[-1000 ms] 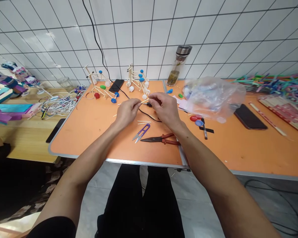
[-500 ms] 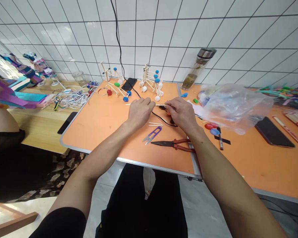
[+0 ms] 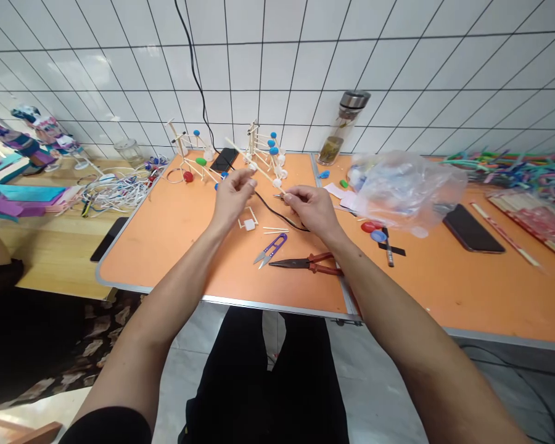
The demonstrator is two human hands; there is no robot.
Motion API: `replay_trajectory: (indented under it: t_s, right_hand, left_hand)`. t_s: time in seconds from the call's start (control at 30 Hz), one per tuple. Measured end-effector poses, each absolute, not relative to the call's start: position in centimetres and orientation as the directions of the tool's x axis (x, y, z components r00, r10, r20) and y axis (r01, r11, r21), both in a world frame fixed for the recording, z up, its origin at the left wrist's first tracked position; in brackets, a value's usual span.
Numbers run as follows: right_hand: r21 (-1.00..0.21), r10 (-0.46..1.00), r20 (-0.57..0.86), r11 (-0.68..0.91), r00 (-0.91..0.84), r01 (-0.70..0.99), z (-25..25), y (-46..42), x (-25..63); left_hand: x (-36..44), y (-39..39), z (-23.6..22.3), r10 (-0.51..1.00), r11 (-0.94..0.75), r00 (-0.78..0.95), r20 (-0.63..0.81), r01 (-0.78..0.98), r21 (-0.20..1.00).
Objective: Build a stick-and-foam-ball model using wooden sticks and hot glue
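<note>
- At the far left, a pale wooden table (image 3: pixel 50 259) carries purple and turquoise paper strips (image 3: pixel 23 193), a tangle of white cables (image 3: pixel 115 192) and a black phone (image 3: pixel 106 239).
- On the orange folding table (image 3: pixel 166 253), 2 models built from wooden sticks (image 3: pixel 187 161) (image 3: pixel 263 154) stand near the white tile wall, fitted with blue, red and green pieces. A black phone (image 3: pixel 222 160) lies between them.
- The left hand (image 3: pixel 234 200) is raised above the tabletop with its fingers loosely curled just beneath a long wooden stick (image 3: pixel 240 153). Whether they grip it, I cannot tell.
- That stick slants up and left from the right hand (image 3: pixel 309 208), whose thumb and fingers pinch closed on its lower end. This end sits just beside a small black plug (image 3: pixel 277 196).
- A black cable (image 3: pixel 277 213) runs from that plug under the right hand's wrist side and across the table.
- Below the hands lie a small white stick piece (image 3: pixel 248 224), purple thread snips (image 3: pixel 271 250) and red-handled long-nose pliers (image 3: pixel 308 264).
- Farther right are a glass bottle (image 3: pixel 335 135), a clear plastic bag (image 3: pixel 407 191), a marker (image 3: pixel 388 246), a black phone (image 3: pixel 472 228) and a heap of colored straws (image 3: pixel 504 163).
</note>
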State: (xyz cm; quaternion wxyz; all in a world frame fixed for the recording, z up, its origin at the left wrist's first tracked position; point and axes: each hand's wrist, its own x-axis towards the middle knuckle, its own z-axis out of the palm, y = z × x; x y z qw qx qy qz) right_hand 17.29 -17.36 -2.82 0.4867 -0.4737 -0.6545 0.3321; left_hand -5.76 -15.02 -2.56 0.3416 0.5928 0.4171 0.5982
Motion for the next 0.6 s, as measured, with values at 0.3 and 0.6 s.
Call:
replay_trajectory:
  t_s: [0.3,0.6]
  right_hand:
    - [-0.860,0.916,0.330,0.391,-0.227,0.328,-3.3,-18.7,15.8]
    - [-0.865,0.905,0.418,0.422,-0.077,0.270,-1.8,-18.6,16.6]
  left_hand:
    - [-3.2,-16.6,-3.0,0.957,-0.265,0.097,0.275,-0.100,0.959]
    - [-3.0,-17.5,-3.3,0.807,-0.561,0.185,0.560,0.538,0.630]
